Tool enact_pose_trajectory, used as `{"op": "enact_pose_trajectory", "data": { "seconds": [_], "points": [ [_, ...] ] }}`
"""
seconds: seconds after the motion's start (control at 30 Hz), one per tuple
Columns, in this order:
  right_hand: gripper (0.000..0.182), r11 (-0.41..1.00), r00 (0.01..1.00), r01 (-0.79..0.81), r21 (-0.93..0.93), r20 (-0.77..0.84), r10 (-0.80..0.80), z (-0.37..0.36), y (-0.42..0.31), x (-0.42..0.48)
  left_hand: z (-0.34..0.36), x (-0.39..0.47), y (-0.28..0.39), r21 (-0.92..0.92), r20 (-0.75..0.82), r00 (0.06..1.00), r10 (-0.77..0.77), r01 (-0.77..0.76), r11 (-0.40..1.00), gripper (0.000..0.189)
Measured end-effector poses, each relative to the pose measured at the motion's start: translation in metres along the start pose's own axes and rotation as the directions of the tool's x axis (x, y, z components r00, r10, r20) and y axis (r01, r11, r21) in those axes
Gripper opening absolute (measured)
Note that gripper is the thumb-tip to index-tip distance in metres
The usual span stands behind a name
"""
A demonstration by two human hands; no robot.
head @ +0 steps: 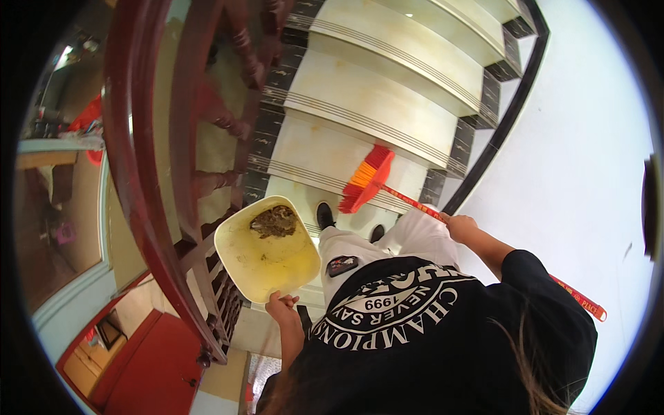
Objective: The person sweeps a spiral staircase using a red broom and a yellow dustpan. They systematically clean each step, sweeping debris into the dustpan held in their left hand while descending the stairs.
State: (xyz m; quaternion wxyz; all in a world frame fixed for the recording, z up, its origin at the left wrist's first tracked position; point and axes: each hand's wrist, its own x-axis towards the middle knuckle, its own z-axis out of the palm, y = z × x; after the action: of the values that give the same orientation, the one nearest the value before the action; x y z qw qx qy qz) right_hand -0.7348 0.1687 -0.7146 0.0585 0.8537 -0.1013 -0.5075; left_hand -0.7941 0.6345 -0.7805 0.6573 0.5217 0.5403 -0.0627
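My left hand [282, 302] grips the near rim of a pale yellow plastic bin [241, 270], its open top facing me. A clump of brown debris [275, 221] lies inside at the far side, with small dirt specks around it. My right hand [459, 227] is closed around the red printed handle of a broom [381, 176]. The broom's head, with red and orange bristles, is on the stairs ahead of my feet, its bristles pointing left. The handle's far end sticks out behind my right arm.
Pale stone stairs [373, 98] with black edging rise ahead. A dark red wooden banister [129, 129] with turned balusters runs along the left, close to the bin. A white wall [576, 155] with black skirting stands at the right. A red door [150, 363] shows at lower left.
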Motion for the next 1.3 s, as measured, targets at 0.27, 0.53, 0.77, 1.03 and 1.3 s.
{"op": "enact_pose_trajectory", "data": {
  "seconds": [0.27, 0.53, 0.77, 1.03, 1.3],
  "points": [
    [0.047, 0.992, 0.998, -0.059, 0.114, 0.024, 0.057, 0.055, 0.008, -0.081, 0.018, 0.005, 0.02, -0.027, 0.042, 0.998, -0.045, 0.046, 0.999, 0.015],
    [0.043, 0.92, 0.983, -0.078, 0.384, -0.122, 0.135, 0.128, 0.005, -0.041, 0.021, 0.006, 0.049, 0.123, 0.242, 0.969, 0.051, -0.083, 0.989, 0.013],
    [0.039, 0.737, 0.886, -0.323, 0.594, -0.084, 0.456, 0.203, -0.008, -0.075, 0.016, 0.066, 0.058, 0.135, 0.384, 0.923, 0.017, -0.075, 0.988, 0.013],
    [0.039, 0.616, 0.794, -0.212, 0.759, -0.233, 0.561, 0.191, -0.035, -0.079, 0.018, 0.105, 0.063, 0.168, 0.434, 0.9, -0.025, -0.054, 0.984, 0.013],
    [0.038, 0.327, 0.887, -0.394, 0.859, 0.263, 0.379, 0.176, -0.062, -0.112, 0.025, 0.113, 0.067, 0.158, 0.484, 0.875, -0.011, -0.075, 0.985, 0.014]
  ]
}}
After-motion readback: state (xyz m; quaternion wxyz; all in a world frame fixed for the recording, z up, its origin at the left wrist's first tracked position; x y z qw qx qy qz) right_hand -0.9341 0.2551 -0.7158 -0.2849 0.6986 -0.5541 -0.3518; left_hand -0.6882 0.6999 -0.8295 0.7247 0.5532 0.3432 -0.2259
